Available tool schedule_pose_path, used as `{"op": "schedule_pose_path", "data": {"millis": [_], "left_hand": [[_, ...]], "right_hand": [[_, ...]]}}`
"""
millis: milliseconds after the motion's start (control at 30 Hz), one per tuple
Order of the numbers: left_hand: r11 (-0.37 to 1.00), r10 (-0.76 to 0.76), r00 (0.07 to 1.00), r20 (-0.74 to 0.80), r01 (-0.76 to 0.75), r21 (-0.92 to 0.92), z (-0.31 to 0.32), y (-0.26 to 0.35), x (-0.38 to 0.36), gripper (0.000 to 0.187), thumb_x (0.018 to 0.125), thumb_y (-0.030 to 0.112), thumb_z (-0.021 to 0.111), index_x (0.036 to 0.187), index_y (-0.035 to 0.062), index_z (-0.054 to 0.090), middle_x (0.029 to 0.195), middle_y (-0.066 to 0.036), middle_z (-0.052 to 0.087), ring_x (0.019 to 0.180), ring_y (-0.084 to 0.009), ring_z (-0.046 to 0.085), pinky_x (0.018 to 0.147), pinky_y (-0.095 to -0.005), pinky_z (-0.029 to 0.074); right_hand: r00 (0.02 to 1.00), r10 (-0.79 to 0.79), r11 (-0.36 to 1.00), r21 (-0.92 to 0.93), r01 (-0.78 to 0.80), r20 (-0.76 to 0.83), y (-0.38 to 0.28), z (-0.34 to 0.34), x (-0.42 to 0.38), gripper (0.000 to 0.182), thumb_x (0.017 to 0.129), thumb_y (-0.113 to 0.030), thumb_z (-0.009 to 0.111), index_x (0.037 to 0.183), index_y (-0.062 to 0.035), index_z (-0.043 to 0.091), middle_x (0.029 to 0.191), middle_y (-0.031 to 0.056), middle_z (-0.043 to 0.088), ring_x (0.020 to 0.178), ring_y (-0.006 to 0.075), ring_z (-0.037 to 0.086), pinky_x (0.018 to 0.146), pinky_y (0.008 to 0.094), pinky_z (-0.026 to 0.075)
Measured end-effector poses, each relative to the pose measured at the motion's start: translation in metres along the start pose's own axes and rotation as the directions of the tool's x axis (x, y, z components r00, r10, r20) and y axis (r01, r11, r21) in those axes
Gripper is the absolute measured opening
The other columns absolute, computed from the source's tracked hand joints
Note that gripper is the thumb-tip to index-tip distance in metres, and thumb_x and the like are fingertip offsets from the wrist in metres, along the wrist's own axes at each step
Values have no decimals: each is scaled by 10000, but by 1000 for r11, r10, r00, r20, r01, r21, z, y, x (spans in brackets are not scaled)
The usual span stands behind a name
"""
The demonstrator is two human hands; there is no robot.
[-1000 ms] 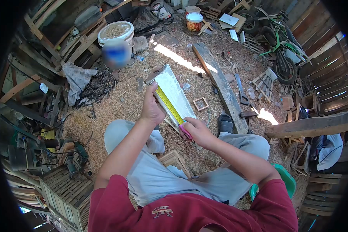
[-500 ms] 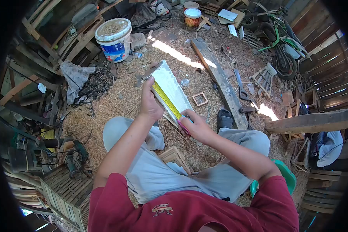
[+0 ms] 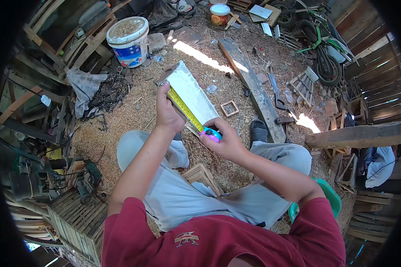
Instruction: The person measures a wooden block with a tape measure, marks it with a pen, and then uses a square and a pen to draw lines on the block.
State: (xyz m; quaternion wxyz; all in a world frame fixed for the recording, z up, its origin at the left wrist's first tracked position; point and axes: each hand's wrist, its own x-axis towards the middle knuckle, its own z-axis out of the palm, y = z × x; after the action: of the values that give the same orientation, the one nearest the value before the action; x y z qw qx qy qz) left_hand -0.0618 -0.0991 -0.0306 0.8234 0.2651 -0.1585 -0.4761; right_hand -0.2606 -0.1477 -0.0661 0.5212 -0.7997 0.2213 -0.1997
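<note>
A pale, whitish board (image 3: pixel 192 92) is held up in front of me, tilted, its far end toward the upper left. Along its left edge runs the yellow blade of a tape measure (image 3: pixel 210 134) with a pink and blue case. My left hand (image 3: pixel 169 109) grips the board's left side, its thumb at the blade's far end; its other fingers are partly behind the board. The tape case is in my right hand (image 3: pixel 225 141), thumb and fingers wrapped round it at the board's near end.
Wood shavings (image 3: pixel 120 116) cover the ground. A long plank (image 3: pixel 256 91), a handsaw (image 3: pixel 278 95) and a small square frame (image 3: pixel 230 108) lie ahead. Between my legs is a wooden crate (image 3: pixel 201 175). A white bucket (image 3: pixel 128 44) stands at the back left, a green motorbike (image 3: pixel 325 49) at the right.
The board and both hands have shifted slightly left and up in view. My right hand has turned, so more of the tape case now shows.
</note>
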Motion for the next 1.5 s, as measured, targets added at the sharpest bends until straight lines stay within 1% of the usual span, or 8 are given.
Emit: {"op": "schedule_pose_path", "data": {"millis": [100, 400, 500, 867, 1167, 1267, 1300, 1500], "left_hand": [[991, 36, 999, -15, -34, 127, -1, 0, -1, 657, 1006, 507, 409, 1513, 89, 415, 1373, -207, 608, 1222, -380, 638, 1062, -533, 509], [999, 3, 998, -57, 0, 51, -14, -5, 5, 653, 1010, 493, 402, 1481, 44, 455, 1347, -213, 624, 1223, -387, 636, 1076, -532, 492], [1000, 16, 994, -105, -14, 18, -4, -4, 2, 519, 1013, 430, 440, 1486, 215, 432, 1274, -200, 645, 1132, -354, 673, 1001, -501, 543], [999, 23, 997, -67, -21, 37, -5, -3, 2, 611, 1009, 463, 420, 1435, 33, 498, 1317, -205, 642, 1183, -367, 651, 1050, -502, 508], [998, 5, 998, -63, -1, 67, -7, -6, 3, 657, 1003, 493, 394, 1426, 5, 517, 1321, -208, 642, 1198, -381, 643, 1075, -510, 484], [999, -6, 997, -72, 8, 34, -14, -6, 9, 667, 993, 490, 399, 1432, 2, 518, 1323, -215, 643, 1200, -399, 640, 1079, -520, 480], [999, -5, 995, -96, 8, 40, -12, -6, 9, 674, 984, 487, 401, 1435, 1, 522, 1325, -222, 642, 1206, -412, 636, 1083, -529, 477], [997, 15, 990, -140, -5, 71, -5, -4, 10, 683, 971, 482, 408, 1453, 9, 513, 1339, -239, 630, 1235, -451, 614, 1107, -558, 451]], "right_hand": [[993, -115, 985, -129, 111, -26, -2, 0, 1, 419, 872, -232, 835, 1160, -29, 610, 1024, 141, 651, 920, 263, 666, 809, 371, 531], [991, -119, 974, -198, 106, -57, -6, -3, 2, 489, 840, -223, 843, 1212, -32, 590, 1095, 179, 622, 1038, 355, 638, 904, 430, 512], [991, -125, 969, -223, 110, -52, -6, -3, 1, 495, 831, -169, 815, 1232, -14, 570, 1122, 192, 608, 1057, 379, 624, 914, 448, 509], [985, -156, 964, -229, 135, -76, -2, -4, 2, 499, 808, -113, 787, 1243, -13, 565, 1125, 197, 608, 1079, 394, 616, 937, 470, 498], [982, -181, 950, -265, 163, -46, -10, -13, 1, 547, 830, -199, 808, 1291, -44, 558, 1123, 190, 599, 1054, 368, 633, 895, 442, 519], [966, -238, 946, -250, 208, -98, -8, -19, 5, 577, 850, -238, 800, 1320, -28, 538, 1150, 200, 591, 1065, 353, 627, 912, 431, 515], [966, -222, 959, -207, 192, -132, -6, -22, 7, 605, 889, -337, 762, 1325, 14, 533, 1139, 209, 595, 1069, 351, 624, 942, 449, 496], [920, -41, 999, 4, 46, -390, 14, -68, 18, 447, 1017, -300, 635, 1317, 18, 547, 1143, 156, 626, 1011, 234, 624, 913, 374, 506]]}}
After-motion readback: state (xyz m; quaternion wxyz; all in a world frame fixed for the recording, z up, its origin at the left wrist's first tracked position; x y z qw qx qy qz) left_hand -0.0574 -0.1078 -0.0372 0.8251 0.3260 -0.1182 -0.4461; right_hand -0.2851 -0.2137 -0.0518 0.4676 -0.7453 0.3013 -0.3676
